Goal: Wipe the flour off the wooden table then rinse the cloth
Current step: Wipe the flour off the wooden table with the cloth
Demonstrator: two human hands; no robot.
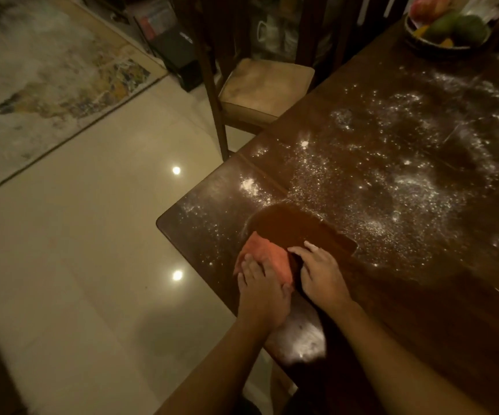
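A: Flour (pixel 392 181) covers most of the dark wooden table (pixel 422 295), thick in the middle and thinner toward the left corner. Where is the cloth?

B: The orange cloth (pixel 267 254) lies bunched on the table near the near-left corner. The left hand (pixel 261 290) is pressed flat on top of it, fingers spread, so the near part of the cloth is hidden. I cannot tell if the fingers grip the fabric or only push it down.

A: And the other hand?

B: The right hand (pixel 321 274) rests just to the right of the cloth, open, palm down on the wood. It holds nothing. Its fingertips touch or almost touch the edge of the cloth; the light is too weak to be sure.

A: Is any part already clean?

B: Yes, a bare curved patch (pixel 296 226) shows just behind the hands, with a rim of flour around it.

A: What else is visible?

B: A bowl of fruit (pixel 449 28) stands at the far right, cut off by the top edge. A chair with a beige cushion (pixel 266 88) stands at the far side of the table. A patterned rug (pixel 47 79) lies on the tiled floor (pixel 92 265) at the left. The shelves behind the chair are too dark to make out.
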